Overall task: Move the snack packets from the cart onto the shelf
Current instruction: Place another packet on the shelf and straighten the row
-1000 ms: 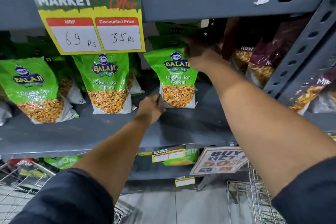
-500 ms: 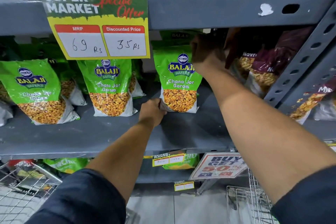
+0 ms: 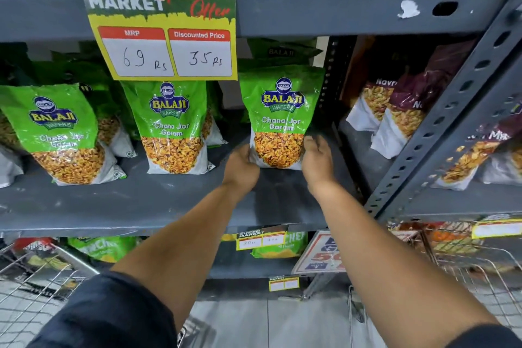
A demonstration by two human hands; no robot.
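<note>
Both hands bracket the foot of a green Chana Jor Garam packet (image 3: 281, 118) standing upright on the grey shelf (image 3: 141, 206), its long axis vertical and its printed face toward the camera. Left hand (image 3: 241, 165) presses the packet's lower left corner, fingers curled behind the edge; right hand (image 3: 317, 161) lies loosely open against the lower right corner, fingers spread, seemingly touching rather than gripping, though the angle makes contact hard to confirm. Directly ahead of and between the hands, the packet is about equally near each and stands at the right end of a row with two matching packets (image 3: 175, 127) well to its left. A special-offer sign (image 3: 161, 25) hangs from the shelf above. Wire of the cart (image 3: 36, 277) shows at lower left. Judging by this, the packet is being squared up on the shelf before release.
</note>
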